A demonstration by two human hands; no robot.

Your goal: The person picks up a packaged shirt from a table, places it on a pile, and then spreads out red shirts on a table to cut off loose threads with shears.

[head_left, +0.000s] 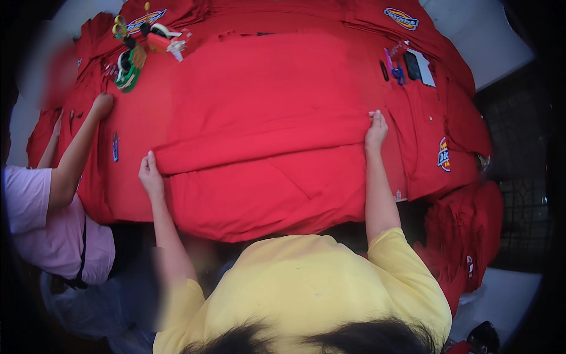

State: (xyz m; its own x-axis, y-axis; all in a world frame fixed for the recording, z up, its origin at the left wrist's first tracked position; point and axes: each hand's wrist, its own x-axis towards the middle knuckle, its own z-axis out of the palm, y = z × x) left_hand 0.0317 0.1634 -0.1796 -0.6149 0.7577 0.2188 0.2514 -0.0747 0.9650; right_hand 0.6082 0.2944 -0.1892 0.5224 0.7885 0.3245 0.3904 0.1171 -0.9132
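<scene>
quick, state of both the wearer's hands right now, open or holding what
Left hand: closed, gripping the left end of the folded red fabric band.
Right hand: closed, gripping the band's right end.

Upper garment and arms of the wearer. We note a yellow shirt (300, 280), pale and plain in tone, its cloth smooth and rounded over the torso, with a few small, faint marks near the middle. We distinguish two short sleeves of the same yellow: the right sleeve (389, 248) ends in a neat hem above the elbow; the left sleeve (188, 304) is partly blurred. Both forearms, the left hand (151, 176) and the right hand (376, 132) are bare. At the lower edge we observe loose, fine-ended hair (377, 339).
</scene>
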